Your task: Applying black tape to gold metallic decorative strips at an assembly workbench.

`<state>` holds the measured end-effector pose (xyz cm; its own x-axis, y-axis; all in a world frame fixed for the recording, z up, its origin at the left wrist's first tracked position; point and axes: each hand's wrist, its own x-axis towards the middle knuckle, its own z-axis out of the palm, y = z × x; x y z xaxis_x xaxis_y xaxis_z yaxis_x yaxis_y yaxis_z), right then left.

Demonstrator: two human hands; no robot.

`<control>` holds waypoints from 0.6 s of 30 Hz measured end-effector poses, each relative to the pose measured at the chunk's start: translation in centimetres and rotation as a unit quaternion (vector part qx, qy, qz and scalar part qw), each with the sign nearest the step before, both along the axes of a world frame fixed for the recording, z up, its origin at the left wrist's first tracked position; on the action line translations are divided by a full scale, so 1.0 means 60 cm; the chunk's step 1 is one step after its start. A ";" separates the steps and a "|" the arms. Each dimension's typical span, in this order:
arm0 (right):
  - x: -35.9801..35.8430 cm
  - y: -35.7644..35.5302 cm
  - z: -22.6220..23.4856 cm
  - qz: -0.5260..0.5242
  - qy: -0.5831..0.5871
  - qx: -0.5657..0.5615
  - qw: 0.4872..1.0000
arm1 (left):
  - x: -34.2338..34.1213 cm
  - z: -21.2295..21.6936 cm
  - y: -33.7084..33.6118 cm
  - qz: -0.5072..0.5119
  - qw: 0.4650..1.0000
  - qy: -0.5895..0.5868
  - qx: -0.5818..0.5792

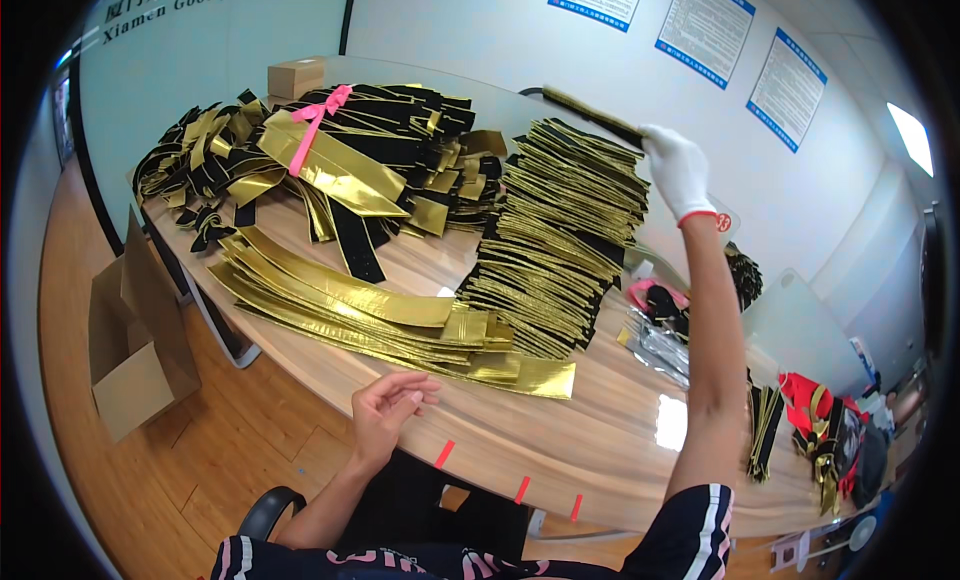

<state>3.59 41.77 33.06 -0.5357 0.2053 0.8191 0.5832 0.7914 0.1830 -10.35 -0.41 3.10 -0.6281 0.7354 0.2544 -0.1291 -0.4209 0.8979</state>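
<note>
My right hand (678, 170), in a white glove with a red cuff, reaches out to the far side of the table. It grips one end of a black-and-gold strip (590, 115), whose other end points left, above the far end of a long row. That row of black-and-gold strips (560, 225), packed close side by side, runs toward me. By the front table edge is my bare left hand (392, 410), fingers loosely bent and nothing visible in it. Just beyond it lies a stack of flat gold strips (400, 325).
A heap of black-and-gold strips (400, 130), partly tied with a pink ribbon (320, 120), covers the back left. Clear plastic packaging (655, 345) sits right of the row. Red tape marks (522, 490) line the front edge. An open cardboard box (140, 340) stands on the floor left.
</note>
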 end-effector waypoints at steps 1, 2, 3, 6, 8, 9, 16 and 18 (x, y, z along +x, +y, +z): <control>-0.001 0.035 -0.018 -0.042 -0.059 -0.030 0.997 | -0.001 -0.002 -0.005 -0.002 1.000 0.000 0.005; -0.006 0.062 -0.034 -0.079 -0.118 -0.063 0.988 | -0.001 -0.003 -0.013 0.004 1.000 0.000 -0.006; -0.017 0.058 -0.049 -0.060 -0.154 -0.129 0.978 | -0.006 -0.006 -0.021 0.017 1.000 -0.003 -0.018; -0.020 0.055 -0.067 -0.015 -0.062 -0.243 0.968 | -0.023 -0.033 -0.045 0.046 0.998 -0.019 -0.038; -0.018 0.060 -0.069 -0.005 -0.066 -0.253 0.965 | -0.023 -0.030 -0.051 0.057 0.996 -0.027 -0.061; -0.010 0.071 -0.072 -0.005 -0.088 -0.225 0.970 | -0.025 -0.025 -0.051 0.058 0.995 -0.027 -0.078; -0.041 -0.048 -0.092 0.116 0.017 0.005 0.993 | -0.014 -0.014 -0.049 0.029 0.998 -0.001 -0.061; -0.066 -0.149 -0.144 0.229 -0.048 -0.151 0.961 | -0.019 -0.031 -0.059 0.054 0.998 0.002 -0.042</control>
<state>-0.36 32.84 24.43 -0.6967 0.1503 0.7014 0.1533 0.9864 -0.0591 -11.49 -3.95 1.21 -0.7044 0.6818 0.1973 -0.0840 -0.3561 0.9307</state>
